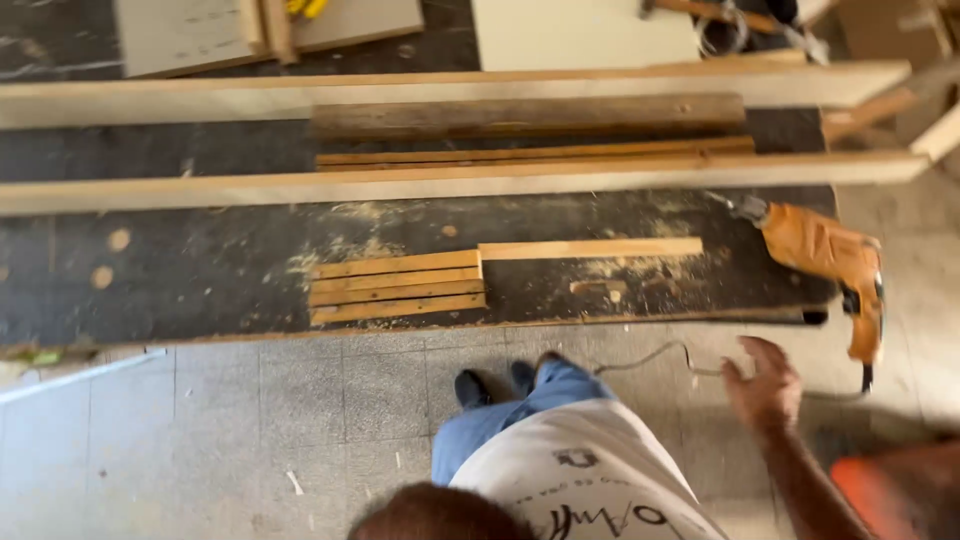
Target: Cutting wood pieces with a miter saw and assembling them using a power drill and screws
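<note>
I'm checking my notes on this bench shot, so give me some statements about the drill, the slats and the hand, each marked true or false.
1. The orange drill lies at the bench's right end. True.
2. The right hand grips the drill. False: it is open, below the drill, not touching it.
3. Four short slats lie side by side on the bench. True.
4. The slats lie on the floor. False: they lie on the dark benchtop.
5. Sawdust lies around the slats. True.

Open air lies between the right grip (765, 385) and the drill (835, 265) at the table (200, 280) edge; only its cord (650, 357) crosses there. Slats (397, 286) and long boards (450, 183) crowd the table's middle.
</note>
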